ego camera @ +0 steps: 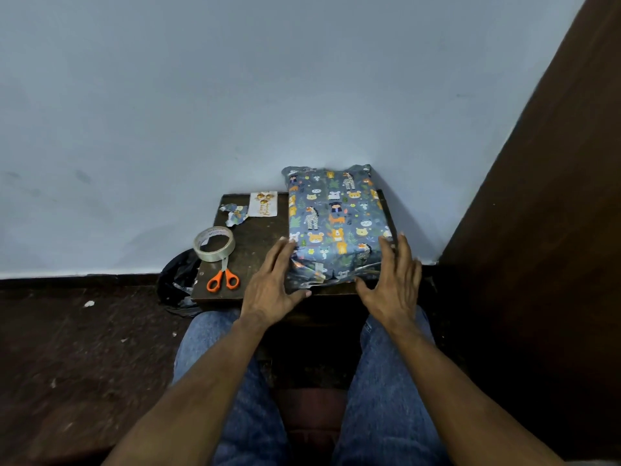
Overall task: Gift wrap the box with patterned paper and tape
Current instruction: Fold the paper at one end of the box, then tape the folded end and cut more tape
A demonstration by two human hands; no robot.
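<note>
The wrapped box (336, 223) lies right of centre on the dark surface (258, 237). Both grips are spread flat-fingered: left hand (272, 284) and right hand (391, 280) touch its near corners. Tape roll (214, 244) and scissors (223, 277) sit left.

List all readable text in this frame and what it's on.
"Happy Birthday": gold script on the white gift tag, read sideways; fairly legible.
Printing on the inner core of the tape roll: too small and blurred to read.
Wrapped box: animal pictures only, no words visible.
Scissors: no marking readable.
</note>
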